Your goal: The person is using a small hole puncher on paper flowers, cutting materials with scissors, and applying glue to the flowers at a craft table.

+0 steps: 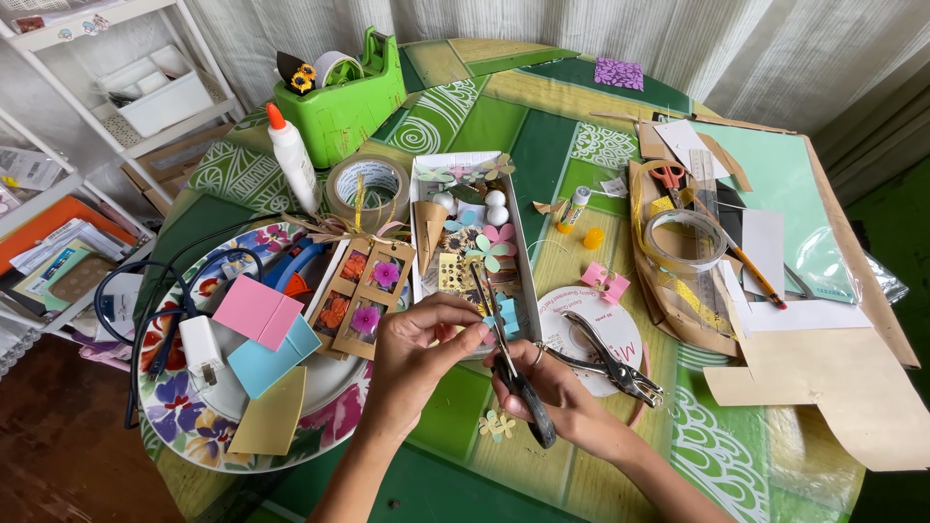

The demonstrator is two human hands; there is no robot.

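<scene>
My right hand (547, 385) grips a pair of black-handled scissors (511, 368), blades pointing up toward a white tray (418, 232) of paper flowers and beads. My left hand (418, 351) pinches a small light-blue paper piece (505, 315) against the blades. A metal hole punch (608, 363) lies just right of my right hand on a white round disc (581, 310). A small pale paper flower (497, 424) lies on the table below my hands.
A flowered plate (184, 416) at left holds pink, blue and tan paper pieces, a charger and a cable. A brown card frame (360, 287), glue bottle (292, 158), brown tape roll (366, 184), green tape dispenser (341, 102), clear tape roll (684, 239), orange scissors (666, 176) and paper sheets (775, 184) surround them.
</scene>
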